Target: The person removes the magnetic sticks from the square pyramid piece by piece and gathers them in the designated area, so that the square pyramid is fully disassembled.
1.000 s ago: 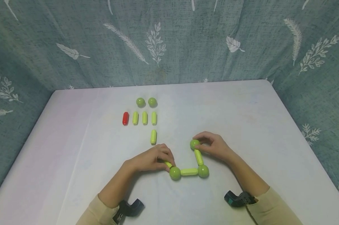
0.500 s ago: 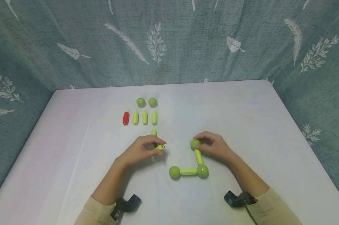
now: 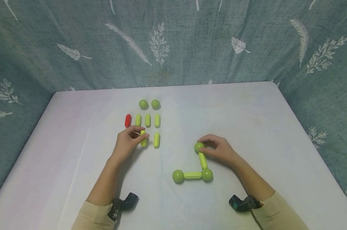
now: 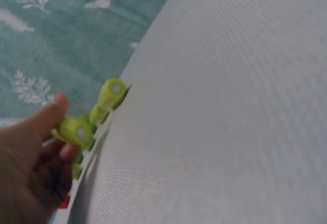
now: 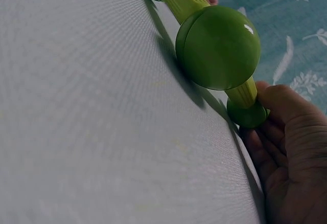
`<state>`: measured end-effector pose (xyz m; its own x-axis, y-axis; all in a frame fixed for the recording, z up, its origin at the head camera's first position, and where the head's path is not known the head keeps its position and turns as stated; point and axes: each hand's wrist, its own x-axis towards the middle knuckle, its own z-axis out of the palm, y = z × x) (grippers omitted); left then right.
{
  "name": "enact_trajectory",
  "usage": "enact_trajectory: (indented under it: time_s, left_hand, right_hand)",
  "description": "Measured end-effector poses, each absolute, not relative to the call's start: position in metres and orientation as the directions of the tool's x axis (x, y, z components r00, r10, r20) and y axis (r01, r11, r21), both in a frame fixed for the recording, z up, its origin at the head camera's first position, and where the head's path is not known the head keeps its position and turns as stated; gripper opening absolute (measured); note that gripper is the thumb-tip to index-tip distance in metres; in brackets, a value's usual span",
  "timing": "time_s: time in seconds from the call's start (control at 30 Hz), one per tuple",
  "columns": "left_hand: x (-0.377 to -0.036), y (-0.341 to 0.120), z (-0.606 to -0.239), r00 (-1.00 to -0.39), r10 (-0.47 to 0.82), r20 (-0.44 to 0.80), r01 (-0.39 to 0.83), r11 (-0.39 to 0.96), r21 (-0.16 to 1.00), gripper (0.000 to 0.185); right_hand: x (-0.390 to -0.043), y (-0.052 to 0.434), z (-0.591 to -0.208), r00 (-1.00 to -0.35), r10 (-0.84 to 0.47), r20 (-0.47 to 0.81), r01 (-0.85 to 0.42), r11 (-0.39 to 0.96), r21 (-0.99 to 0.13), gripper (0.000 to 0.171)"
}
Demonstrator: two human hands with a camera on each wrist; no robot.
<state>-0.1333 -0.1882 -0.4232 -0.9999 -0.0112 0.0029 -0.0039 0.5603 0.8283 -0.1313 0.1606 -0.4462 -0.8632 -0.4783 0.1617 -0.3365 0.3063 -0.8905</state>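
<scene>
Sticks and balls in lime green form a small chain near the front middle of the white tabletop [image 3: 248, 108]: a green ball [image 3: 198, 147] at the top, a yellow-green stick [image 3: 203, 160] running down to a second ball [image 3: 207, 175], then a horizontal stick [image 3: 192, 175] ending in a third ball [image 3: 178, 176]; the right hand [image 3: 218, 149] pinches the top ball with curled fingers and thumb; the left hand [image 3: 128, 143] sits well apart to the left, its thumb and fingers pinching a loose yellow-green stick [image 3: 143, 138] just beside another stick [image 3: 156, 140] lying on the tabletop; behind them lie a row of three yellow-green sticks [image 3: 147, 120] with a red stick [image 3: 128, 120] at its left end, and two green balls [image 3: 149, 104] further back; a teal leaf-patterned curtain [image 3: 190, 41] hangs behind.
</scene>
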Motion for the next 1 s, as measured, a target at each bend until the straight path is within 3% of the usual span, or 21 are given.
enact_trajectory:
  time_s: [0.33,0.5,0.73,1.0]
  left_hand:
    - [-0.136,-0.183,-0.436,-1.0,0.002,0.019,0.015,0.645,0.764,0.035]
    - [-0.138,-0.187,-0.433,-0.997,0.074,0.019,0.064,0.674,0.736,0.039]
    - [-0.136,-0.206,-0.428,-0.947,0.307,-0.097,0.116,0.606,0.787,0.07]
    - [-0.138,-0.201,-0.434,-0.939,0.337,-0.062,0.167,0.608,0.776,0.064]
  right_hand:
    - [-0.131,0.16,-0.452,-0.857,-0.483,0.179,-0.36,0.313,-0.879,0.027]
    - [-0.133,0.162,-0.45,-0.858,-0.48,0.182,-0.362,0.314,-0.878,0.027]
    - [-0.133,0.162,-0.45,-0.859,-0.479,0.18,-0.36,0.316,-0.878,0.027]
    - [-0.134,0.163,-0.45,-0.86,-0.48,0.175,-0.356,0.318,-0.879,0.028]
